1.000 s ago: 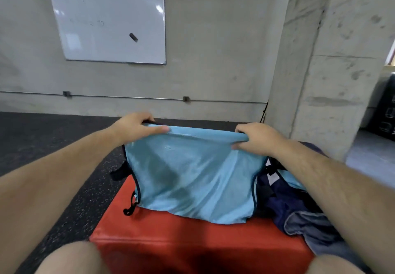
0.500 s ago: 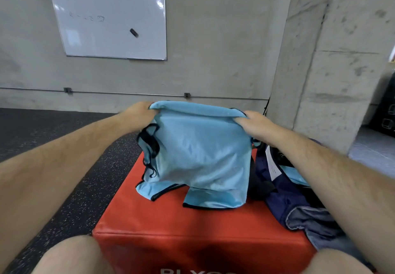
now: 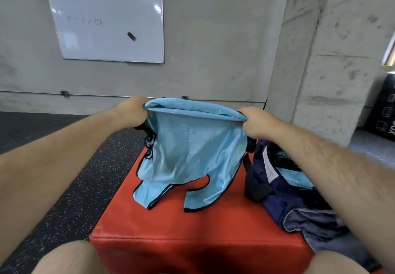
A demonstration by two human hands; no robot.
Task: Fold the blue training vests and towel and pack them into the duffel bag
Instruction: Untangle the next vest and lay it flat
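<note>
A light blue mesh training vest [image 3: 192, 149] with dark trim hangs in the air over a red padded box [image 3: 192, 226]. My left hand [image 3: 133, 111] grips its upper left corner and my right hand [image 3: 254, 122] grips its upper right corner. The top edge is folded over between the hands, and the lower straps brush the box top. A navy duffel bag [image 3: 277, 199] lies open on the right of the box, with another light blue vest [image 3: 292, 175] inside it. A grey-blue towel [image 3: 316, 224] lies crumpled at the bag's near end.
The red box stands on black speckled rubber flooring [image 3: 64, 177]. A concrete wall with a whiteboard [image 3: 106, 17] is behind, and a concrete pillar [image 3: 331, 60] rises at the right. A black padded object [image 3: 384, 111] sits far right. My bare knees show at the bottom edge.
Both hands lifted the vest higher and held its top edge taut. The vest, first hanging as a wide sheet, now hangs narrower, with its strap ends showing above the box.
</note>
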